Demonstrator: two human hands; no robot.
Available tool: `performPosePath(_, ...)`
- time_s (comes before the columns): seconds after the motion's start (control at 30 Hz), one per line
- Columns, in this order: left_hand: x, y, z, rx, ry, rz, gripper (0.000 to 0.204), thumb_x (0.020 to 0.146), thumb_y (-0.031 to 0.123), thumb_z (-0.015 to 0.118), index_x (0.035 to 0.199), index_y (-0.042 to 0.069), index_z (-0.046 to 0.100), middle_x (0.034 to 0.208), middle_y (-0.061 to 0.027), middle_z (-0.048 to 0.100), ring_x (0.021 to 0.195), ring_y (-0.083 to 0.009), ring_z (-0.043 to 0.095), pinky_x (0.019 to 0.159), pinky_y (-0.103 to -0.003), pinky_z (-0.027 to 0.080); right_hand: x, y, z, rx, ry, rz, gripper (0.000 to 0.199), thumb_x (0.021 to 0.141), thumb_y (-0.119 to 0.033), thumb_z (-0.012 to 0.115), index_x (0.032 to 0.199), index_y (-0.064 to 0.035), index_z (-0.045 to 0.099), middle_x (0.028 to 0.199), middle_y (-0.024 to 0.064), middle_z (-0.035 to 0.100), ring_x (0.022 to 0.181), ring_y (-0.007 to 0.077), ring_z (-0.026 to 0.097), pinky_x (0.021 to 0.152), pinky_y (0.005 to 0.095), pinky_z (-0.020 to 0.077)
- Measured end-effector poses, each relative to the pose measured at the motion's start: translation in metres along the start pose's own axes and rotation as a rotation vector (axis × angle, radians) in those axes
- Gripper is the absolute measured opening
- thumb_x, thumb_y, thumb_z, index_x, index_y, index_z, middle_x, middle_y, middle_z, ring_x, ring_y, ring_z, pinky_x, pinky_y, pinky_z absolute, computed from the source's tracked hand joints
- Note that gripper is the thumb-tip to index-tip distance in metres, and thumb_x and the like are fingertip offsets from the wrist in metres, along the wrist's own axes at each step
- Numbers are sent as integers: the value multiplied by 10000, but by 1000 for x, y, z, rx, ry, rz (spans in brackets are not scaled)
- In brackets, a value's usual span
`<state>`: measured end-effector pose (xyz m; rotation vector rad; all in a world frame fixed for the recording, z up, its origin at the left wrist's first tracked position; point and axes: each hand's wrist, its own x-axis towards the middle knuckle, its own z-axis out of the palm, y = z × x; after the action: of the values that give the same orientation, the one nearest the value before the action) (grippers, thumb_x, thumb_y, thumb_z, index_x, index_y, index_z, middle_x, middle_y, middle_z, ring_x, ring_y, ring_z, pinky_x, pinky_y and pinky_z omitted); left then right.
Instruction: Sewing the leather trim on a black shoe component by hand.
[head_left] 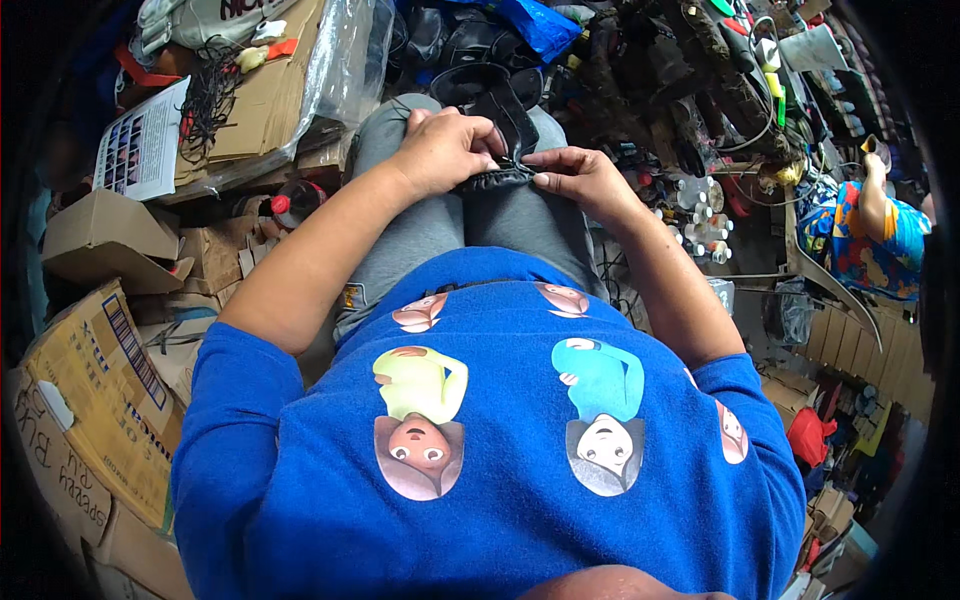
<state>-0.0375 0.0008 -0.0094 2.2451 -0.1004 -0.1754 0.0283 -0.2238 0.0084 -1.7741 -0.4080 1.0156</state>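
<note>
Across my lap lies a black piece of soft, shiny material [497, 179] with a gathered edge and an upright black strap [508, 118]; it may be part of a shoe, but its kind is not certain. My left hand [442, 150] is closed, its thumb and fingers pinching the piece at the base of the strap. From the other side my right hand [588, 184] pinches the same spot between thumb and forefinger. A thin dark cord or seam runs between the fingertips. My grey trousers [415, 240] are beneath it.
Cardboard with a bundle of black cords [210, 105] and a printed sheet [140, 140] is at the left, above an open box [110, 235]. Small bottles [700, 215] stand at the right. A person in a colourful shirt [880, 245] sits at the far right.
</note>
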Motion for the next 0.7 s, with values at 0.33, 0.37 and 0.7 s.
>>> performPosePath(0.33, -4, 22, 5, 211, -3, 178, 109, 737, 242, 702, 806, 160, 680, 804, -6, 665, 913, -209, 590, 840, -409, 344, 9, -5, -7, -113, -80, -6, 128, 814, -132, 718, 868, -34, 655, 798, -23, 639, 751, 43, 556, 692, 197, 448)
performPosePath(0.37, -6, 25, -3, 290, 37, 214, 103, 745, 225, 697, 803, 146, 666, 803, -11, 650, 903, -215, 569, 838, -401, 346, 9, -6, -10, -113, -81, -7, 128, 814, -132, 718, 868, -34, 655, 798, -23, 639, 751, 43, 556, 692, 197, 448)
performPosePath(0.7, -8, 23, -10, 144, -125, 44, 102, 818, 91, 565, 906, 58, 604, 861, -130, 636, 899, -329, 591, 779, -439, 444, -5, 10, -25, -150, -9, -101, 163, 799, -121, 733, 851, -24, 612, 931, -19, 515, 770, 57, 518, 678, 228, 431)
